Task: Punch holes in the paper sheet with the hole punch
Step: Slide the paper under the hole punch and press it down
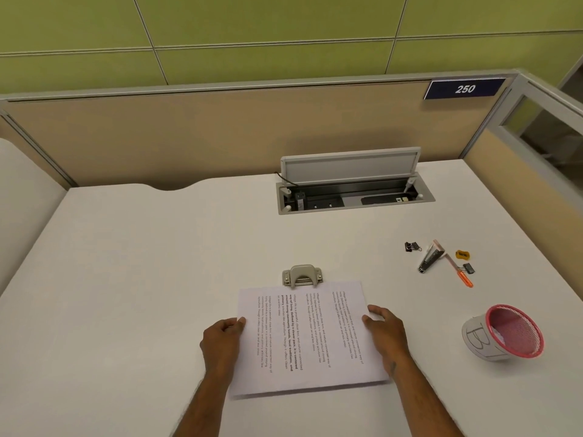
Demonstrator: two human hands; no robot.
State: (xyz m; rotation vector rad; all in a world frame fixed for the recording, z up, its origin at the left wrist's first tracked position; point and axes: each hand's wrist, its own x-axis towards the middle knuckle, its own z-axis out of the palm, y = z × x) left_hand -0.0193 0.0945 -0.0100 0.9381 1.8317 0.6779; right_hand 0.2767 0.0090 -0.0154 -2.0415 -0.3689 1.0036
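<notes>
hole punch (302, 275) straight ahead of both hands, touching the paper sheet (307, 337) at its far edge; sheet's long axis running toward it. left hand (222, 339) and right hand (383, 331) pinching the side edges, about equally near.

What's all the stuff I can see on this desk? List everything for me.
paper sheet: one, white with printed text, near middle of the desk, far edge at the punch
hole punch: one, grey metal, just beyond the sheet
desk: one, white
cable box: one, grey, lid up, set into the far desk
binder clips: two or three, black, right side
stapler: one, black and silver, right side
screwdriver: one, orange handle, beside the stapler
small yellow item: one, too small to identify
mesh cup: one, pink rim, tipped over, near right
number plate: one, navy, reads 250, on the partition
left hand: gripping the sheet's left edge
right hand: resting on the sheet's right edge
</notes>
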